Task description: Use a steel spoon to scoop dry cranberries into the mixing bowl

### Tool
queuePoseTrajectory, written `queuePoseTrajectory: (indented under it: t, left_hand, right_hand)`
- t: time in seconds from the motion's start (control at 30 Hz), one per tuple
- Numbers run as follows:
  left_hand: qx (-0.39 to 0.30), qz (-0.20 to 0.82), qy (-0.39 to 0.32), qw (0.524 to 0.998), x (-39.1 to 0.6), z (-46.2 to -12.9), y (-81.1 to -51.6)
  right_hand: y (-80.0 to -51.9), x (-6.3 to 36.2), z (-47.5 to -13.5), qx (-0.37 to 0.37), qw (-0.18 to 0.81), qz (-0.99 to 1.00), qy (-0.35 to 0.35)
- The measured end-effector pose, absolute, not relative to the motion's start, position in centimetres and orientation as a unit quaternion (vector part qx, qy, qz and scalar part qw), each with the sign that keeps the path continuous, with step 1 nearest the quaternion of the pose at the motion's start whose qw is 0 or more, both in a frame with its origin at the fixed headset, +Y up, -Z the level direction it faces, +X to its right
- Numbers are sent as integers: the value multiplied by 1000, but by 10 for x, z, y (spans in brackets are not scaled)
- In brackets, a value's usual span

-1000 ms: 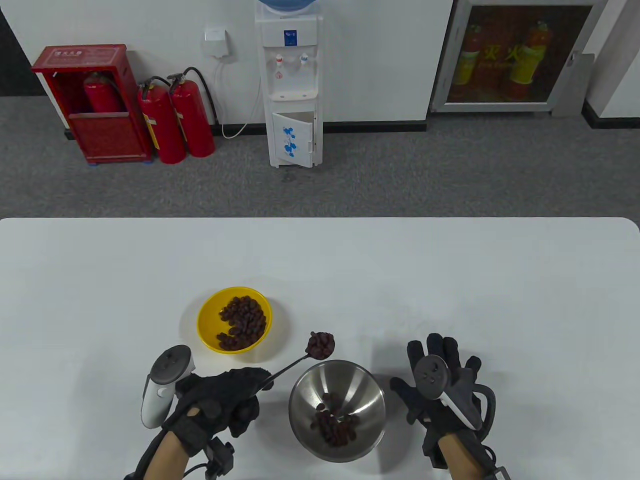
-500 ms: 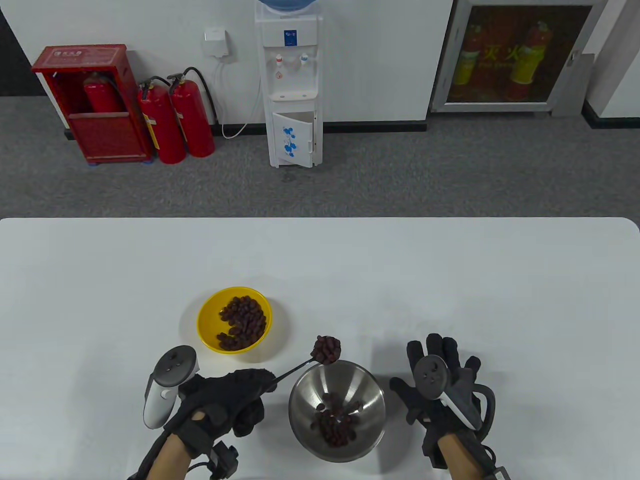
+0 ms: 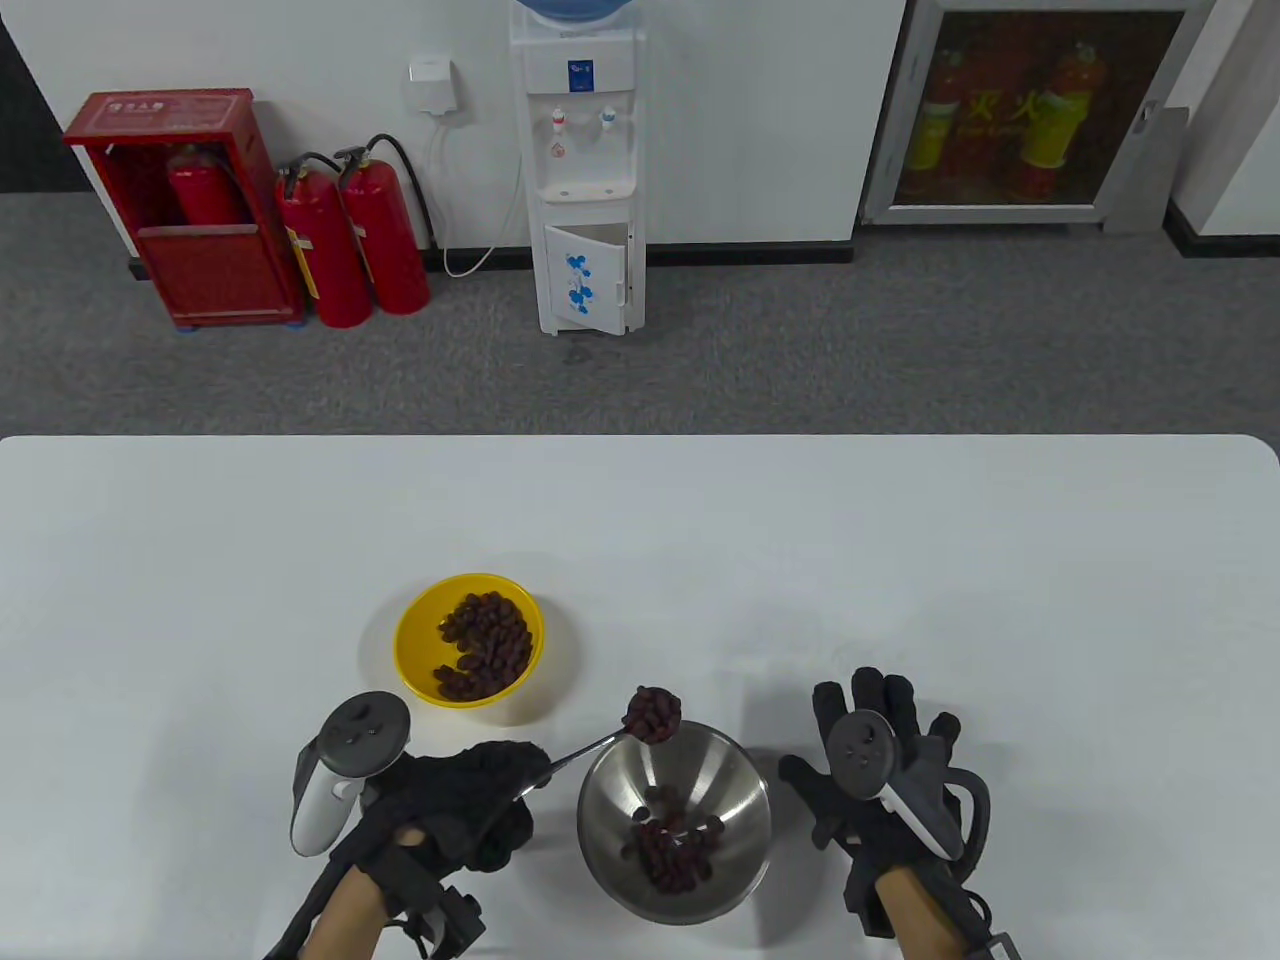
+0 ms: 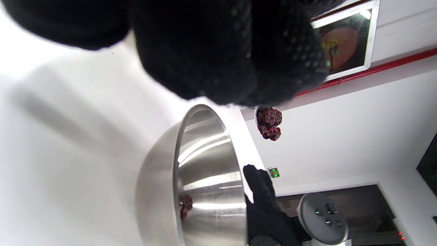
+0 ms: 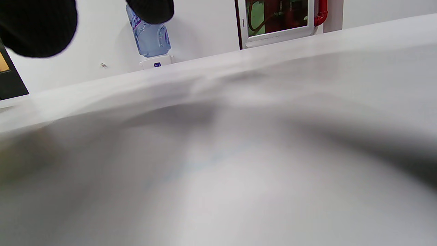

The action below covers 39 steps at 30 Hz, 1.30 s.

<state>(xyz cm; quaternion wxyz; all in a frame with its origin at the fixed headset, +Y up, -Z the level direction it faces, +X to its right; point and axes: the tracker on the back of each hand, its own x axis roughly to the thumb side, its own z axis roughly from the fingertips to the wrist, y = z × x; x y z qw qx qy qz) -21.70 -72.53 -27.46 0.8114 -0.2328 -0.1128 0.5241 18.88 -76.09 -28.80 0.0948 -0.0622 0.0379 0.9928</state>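
In the table view, the left hand [image 3: 450, 805] grips the handle of the steel spoon [image 3: 600, 742], whose heaped load of dry cranberries [image 3: 652, 713] sits over the far rim of the mixing bowl [image 3: 600, 790]; more cranberries lie in the bowl's bottom and in the yellow bowl [image 3: 415, 650] just beyond. The right hand [image 3: 880, 790] rests flat on the table [image 3: 900, 560], fingers spread, just beside the mixing bowl and holding nothing. To tip well, the person would likely bring the spoon further over the bowl's middle and lower it before rolling the wrist, since fruit dropped at the rim could bounce out. In the left wrist view, the gloved fingers [image 4: 218, 51] curl closed, the loaded spoon bowl shows past them, apart from the steel rim. The right wrist view shows only blurred tabletop and two fingertips [image 5: 34, 24] at the top edge, so steadying the bowl stays an option.
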Motion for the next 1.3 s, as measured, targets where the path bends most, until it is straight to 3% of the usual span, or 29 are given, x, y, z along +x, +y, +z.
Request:
queuePoseTrajectory:
  t: [0.5,0.73,1.0,1.3]
  left_hand:
    - [-185,367,-98,907,-203,-269,-719]
    - [-117,264,-111,951,-189,-259,-706]
    - [16,207,-136,969,-179,-249,-692]
    - [24,239,-112,964,-189,-255,-699]
  right_hand:
    - [-761,188,-288,-61,96,993,40]
    - [-762,188,-288,-60,97,993,41]
    - [-762,188,-288,-60,97,993,42]
    - [-762,188,-288,-60,97,993,42]
